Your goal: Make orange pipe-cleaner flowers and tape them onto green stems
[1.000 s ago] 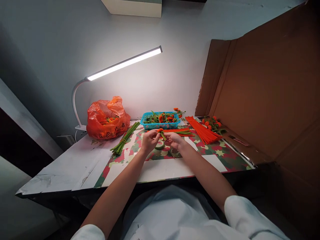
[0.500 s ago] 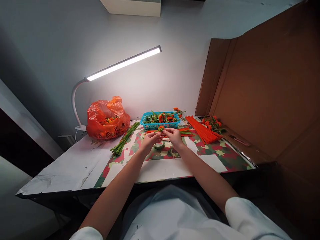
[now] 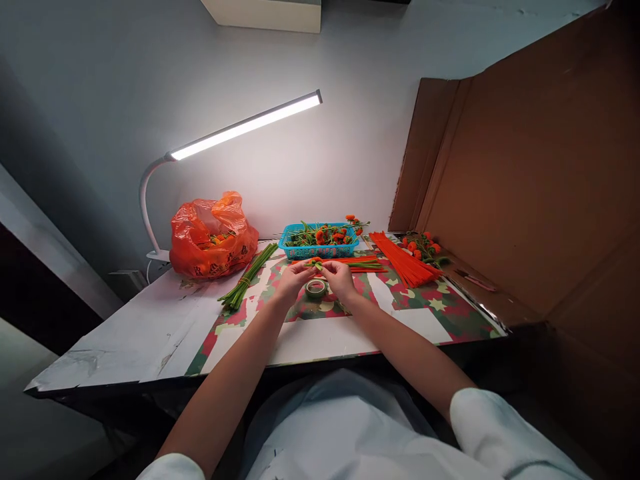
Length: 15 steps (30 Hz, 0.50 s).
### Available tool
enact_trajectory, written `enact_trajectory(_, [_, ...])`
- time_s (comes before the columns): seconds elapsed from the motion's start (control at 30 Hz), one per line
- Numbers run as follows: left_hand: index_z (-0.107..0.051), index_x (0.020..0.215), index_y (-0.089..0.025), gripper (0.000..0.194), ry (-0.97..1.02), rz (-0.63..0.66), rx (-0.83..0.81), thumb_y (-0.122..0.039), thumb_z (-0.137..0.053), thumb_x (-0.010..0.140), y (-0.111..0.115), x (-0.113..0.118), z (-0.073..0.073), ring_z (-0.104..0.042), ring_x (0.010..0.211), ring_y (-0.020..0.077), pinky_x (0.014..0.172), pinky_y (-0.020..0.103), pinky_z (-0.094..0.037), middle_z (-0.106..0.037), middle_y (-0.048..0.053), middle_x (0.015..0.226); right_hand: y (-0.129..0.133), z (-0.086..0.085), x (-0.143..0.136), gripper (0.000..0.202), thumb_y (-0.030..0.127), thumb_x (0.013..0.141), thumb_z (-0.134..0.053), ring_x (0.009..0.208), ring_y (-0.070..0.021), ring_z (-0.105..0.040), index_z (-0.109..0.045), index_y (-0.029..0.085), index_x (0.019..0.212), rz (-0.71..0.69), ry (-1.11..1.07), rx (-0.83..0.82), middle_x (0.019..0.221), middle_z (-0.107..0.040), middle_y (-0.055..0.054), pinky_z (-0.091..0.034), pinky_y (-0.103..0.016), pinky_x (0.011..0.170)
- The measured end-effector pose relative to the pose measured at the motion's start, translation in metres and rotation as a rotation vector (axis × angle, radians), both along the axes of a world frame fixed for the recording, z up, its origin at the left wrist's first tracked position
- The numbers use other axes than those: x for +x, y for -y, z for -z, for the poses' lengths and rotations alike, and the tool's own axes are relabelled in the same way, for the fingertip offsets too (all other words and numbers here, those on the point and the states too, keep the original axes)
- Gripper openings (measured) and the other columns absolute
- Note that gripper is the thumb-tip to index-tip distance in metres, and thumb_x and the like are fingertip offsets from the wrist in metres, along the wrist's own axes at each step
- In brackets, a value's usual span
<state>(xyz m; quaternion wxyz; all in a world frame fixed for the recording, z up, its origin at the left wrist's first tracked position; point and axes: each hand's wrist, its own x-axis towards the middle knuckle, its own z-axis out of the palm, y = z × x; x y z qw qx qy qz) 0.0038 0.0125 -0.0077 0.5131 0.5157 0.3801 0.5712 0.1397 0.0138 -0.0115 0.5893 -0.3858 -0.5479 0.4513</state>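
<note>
My left hand (image 3: 291, 280) and my right hand (image 3: 340, 277) meet over the patterned mat (image 3: 430, 313), both pinching a small orange flower on a green stem (image 3: 317, 264). A roll of green tape (image 3: 315, 288) lies on the mat just below and between my hands. Behind my fingers lie loose orange and green stems (image 3: 365, 265).
A blue basket (image 3: 320, 241) of orange flowers stands at the back. An orange plastic bag (image 3: 213, 237) sits back left beside a green stem bundle (image 3: 247, 276). Orange sticks (image 3: 405, 261) and more flowers (image 3: 425, 247) lie right, by a cardboard wall (image 3: 525, 167). A desk lamp (image 3: 240, 130) arches overhead.
My hands have drawn closer together around the small flower, and the right hand has moved up off the tape roll, which now shows between them.
</note>
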Motion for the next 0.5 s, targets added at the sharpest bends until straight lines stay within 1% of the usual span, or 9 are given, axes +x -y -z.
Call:
enact_trajectory(0.07, [-0.064,0.065,-0.014,0.028,-0.099,-0.079,0.186,-0.036,-0.079,0.058,-0.001,0.000,0.001,-0.065,0.083,0.0208,0.074,0.034,-0.053,-0.069,0.010,0.096,0.001,0.001,-0.003,0.027,0.039,0.059,-0.075,0.060,-0.0122,-0.054,-0.062,0.016,0.065,-0.056,-0.083,-0.074,0.064,-0.062,0.000,-0.043,-0.026,0.059])
enact_trajectory(0.1, [-0.063,0.065,-0.015,0.026,-0.155,-0.116,0.265,-0.036,-0.077,0.061,0.000,0.000,0.000,-0.065,0.081,0.0196,0.072,0.032,-0.053,-0.069,0.010,0.096,0.001,0.000,-0.004,0.029,0.040,0.058,-0.076,0.058,-0.0111,-0.052,-0.062,0.016,0.065,-0.096,-0.126,-0.117,0.063,-0.060,0.001,-0.042,-0.025,0.057])
enact_trajectory(0.2, [-0.061,0.065,-0.016,0.020,-0.325,-0.187,0.426,-0.034,-0.070,0.067,0.004,-0.001,-0.003,-0.063,0.073,0.0164,0.067,0.029,-0.052,-0.069,0.007,0.087,0.003,-0.001,-0.006,0.031,0.041,0.057,-0.078,0.051,-0.0082,-0.046,-0.063,0.016,0.069,-0.239,-0.235,-0.253,0.059,-0.055,0.003,-0.038,-0.023,0.051])
enact_trajectory(0.3, [-0.059,0.061,-0.018,0.017,-0.449,-0.222,0.546,-0.030,-0.066,0.071,0.010,-0.003,-0.011,-0.063,0.075,0.0169,0.067,0.028,-0.052,-0.070,0.007,0.088,0.002,-0.003,-0.004,0.024,0.030,0.059,-0.078,0.050,-0.0067,-0.044,-0.063,0.017,0.071,-0.400,-0.322,-0.357,0.059,-0.053,0.004,-0.037,-0.021,0.049])
enact_trajectory(0.4, [-0.060,0.060,-0.020,0.016,-0.497,-0.217,0.585,-0.030,-0.067,0.070,0.015,-0.005,-0.017,-0.064,0.077,0.0179,0.068,0.028,-0.052,-0.071,0.007,0.087,0.000,-0.005,0.001,0.015,0.023,0.064,-0.074,0.052,-0.0077,-0.046,-0.061,0.017,0.069,-0.548,-0.344,-0.467,0.060,-0.054,0.003,-0.041,-0.023,0.053])
enact_trajectory(0.47, [-0.061,0.059,-0.019,0.017,-0.437,-0.221,0.517,-0.032,-0.070,0.066,0.015,-0.005,-0.018,-0.064,0.074,0.0178,0.067,0.027,-0.051,-0.071,0.006,0.081,0.000,-0.006,0.003,0.013,0.025,0.068,-0.071,0.054,-0.0092,-0.048,-0.062,0.017,0.070,-0.565,-0.327,-0.470,0.062,-0.056,0.001,-0.043,-0.025,0.055])
enact_trajectory(0.5, [-0.062,0.059,-0.019,0.018,-0.372,-0.226,0.449,-0.033,-0.072,0.064,0.014,-0.004,-0.018,-0.063,0.071,0.0176,0.066,0.027,-0.051,-0.070,0.006,0.076,0.001,-0.006,0.003,0.014,0.028,0.069,-0.071,0.056,-0.0102,-0.051,-0.062,0.017,0.073,-0.532,-0.312,-0.427,0.064,-0.058,0.000,-0.043,-0.026,0.056])
